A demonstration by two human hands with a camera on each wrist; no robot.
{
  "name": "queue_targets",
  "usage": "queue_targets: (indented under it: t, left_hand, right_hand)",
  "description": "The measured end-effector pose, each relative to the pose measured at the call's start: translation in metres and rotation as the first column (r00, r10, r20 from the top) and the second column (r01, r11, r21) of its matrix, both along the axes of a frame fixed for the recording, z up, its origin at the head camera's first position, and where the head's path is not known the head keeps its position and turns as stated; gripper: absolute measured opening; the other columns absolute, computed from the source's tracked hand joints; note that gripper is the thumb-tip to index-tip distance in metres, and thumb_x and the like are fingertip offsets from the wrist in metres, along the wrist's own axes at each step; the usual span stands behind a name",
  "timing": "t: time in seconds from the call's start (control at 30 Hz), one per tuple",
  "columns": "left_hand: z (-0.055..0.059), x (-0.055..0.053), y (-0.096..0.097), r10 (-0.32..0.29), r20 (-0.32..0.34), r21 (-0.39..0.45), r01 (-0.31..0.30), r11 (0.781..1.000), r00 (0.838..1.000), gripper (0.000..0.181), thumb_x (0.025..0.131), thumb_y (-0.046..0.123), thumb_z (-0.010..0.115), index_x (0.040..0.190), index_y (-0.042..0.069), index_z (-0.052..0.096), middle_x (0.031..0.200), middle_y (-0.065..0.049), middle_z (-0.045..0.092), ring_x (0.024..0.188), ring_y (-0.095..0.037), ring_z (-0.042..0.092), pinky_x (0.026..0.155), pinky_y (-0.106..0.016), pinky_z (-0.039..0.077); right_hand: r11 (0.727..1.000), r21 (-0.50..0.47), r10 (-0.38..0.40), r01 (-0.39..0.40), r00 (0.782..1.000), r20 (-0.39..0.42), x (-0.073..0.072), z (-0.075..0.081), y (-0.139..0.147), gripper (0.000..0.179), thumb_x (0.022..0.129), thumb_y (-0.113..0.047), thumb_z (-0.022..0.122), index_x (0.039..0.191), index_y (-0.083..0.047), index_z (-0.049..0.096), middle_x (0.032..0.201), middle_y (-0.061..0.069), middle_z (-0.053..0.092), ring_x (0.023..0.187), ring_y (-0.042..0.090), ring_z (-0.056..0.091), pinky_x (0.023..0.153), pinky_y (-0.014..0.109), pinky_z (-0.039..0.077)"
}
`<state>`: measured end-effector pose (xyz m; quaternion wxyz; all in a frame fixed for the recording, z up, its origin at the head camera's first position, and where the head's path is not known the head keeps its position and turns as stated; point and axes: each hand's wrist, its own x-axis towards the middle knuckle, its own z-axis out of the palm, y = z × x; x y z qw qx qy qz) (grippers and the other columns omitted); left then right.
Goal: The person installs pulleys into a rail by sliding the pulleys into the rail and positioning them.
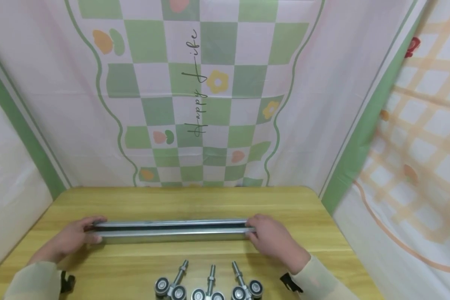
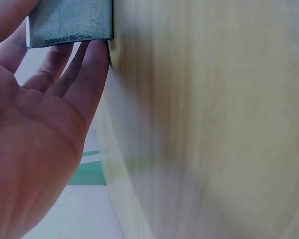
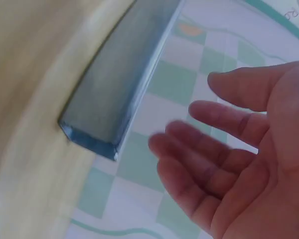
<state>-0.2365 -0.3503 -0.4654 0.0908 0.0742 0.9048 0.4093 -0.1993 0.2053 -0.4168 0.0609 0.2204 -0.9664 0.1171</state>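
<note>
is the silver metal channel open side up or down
Open side up: the long silver metal channel shows its dark slot from above.

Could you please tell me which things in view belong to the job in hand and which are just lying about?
In the job:
metal rail, left hand and right hand at its ends
three roller bolts, probably: untouched, but lined up nearby

Just surroundings:
wooden table, the work surface
checked cloth behind it
</note>
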Motion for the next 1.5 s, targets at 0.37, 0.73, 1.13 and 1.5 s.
queue_targets:
  t: [0.37, 0.73, 1.13, 1.5]
  left_hand:
    - [0.003, 0.003, 0.003, -0.001, 0.005, -0.008, 0.001, 1.000, 1.000, 0.072, 0.083, 0.025, 0.078, 0.142, -0.003, 0.047, 0.140, -0.035, 0.045, 0.124, -0.055, 0.042, 0.096, -0.072, 0.035]
    - [0.000, 0.002, 0.001, -0.004, 0.021, 0.005, 0.004, 1.000, 1.000, 0.075, 0.084, 0.028, 0.078, 0.144, -0.004, 0.046, 0.143, -0.036, 0.041, 0.126, -0.055, 0.040, 0.097, -0.071, 0.036]
    - [-0.001, 0.002, 0.002, 0.006, 0.015, 0.007, -0.007, 1.000, 1.000, 0.074, 0.084, 0.026, 0.078, 0.144, -0.003, 0.045, 0.142, -0.035, 0.043, 0.123, -0.053, 0.043, 0.096, -0.071, 0.037]
    - [0.000, 0.005, 0.003, -0.003, 0.003, 0.026, 0.003, 1.000, 1.000, 0.074, 0.084, 0.025, 0.078, 0.143, -0.005, 0.045, 0.140, -0.035, 0.045, 0.121, -0.050, 0.046, 0.095, -0.068, 0.040]
  right_hand:
    - [0.979, -0.197, 0.113, -0.056, 0.950, 0.291, 0.024, -0.009, 0.007, 0.022, 0.090, -0.025, 0.073, 0.105, -0.008, 0.072, 0.092, -0.006, 0.068, 0.084, 0.014, 0.063, 0.075, 0.037, 0.056]
    - [0.926, -0.375, 0.152, 0.046, 0.864, 0.479, 0.030, -0.026, 0.000, 0.025, 0.088, -0.021, 0.075, 0.103, -0.003, 0.068, 0.084, -0.006, 0.065, 0.071, 0.011, 0.061, 0.067, 0.030, 0.056]
    - [0.835, -0.530, 0.238, 0.144, 0.775, 0.585, 0.028, -0.040, -0.004, 0.017, 0.087, -0.012, 0.074, 0.097, 0.000, 0.069, 0.079, 0.001, 0.067, 0.070, 0.023, 0.066, 0.062, 0.034, 0.058]
    - [0.779, -0.580, 0.274, 0.240, 0.701, 0.658, 0.029, -0.045, -0.004, 0.014, 0.089, -0.008, 0.068, 0.099, 0.002, 0.069, 0.082, 0.008, 0.068, 0.074, 0.026, 0.066, 0.066, 0.042, 0.060]
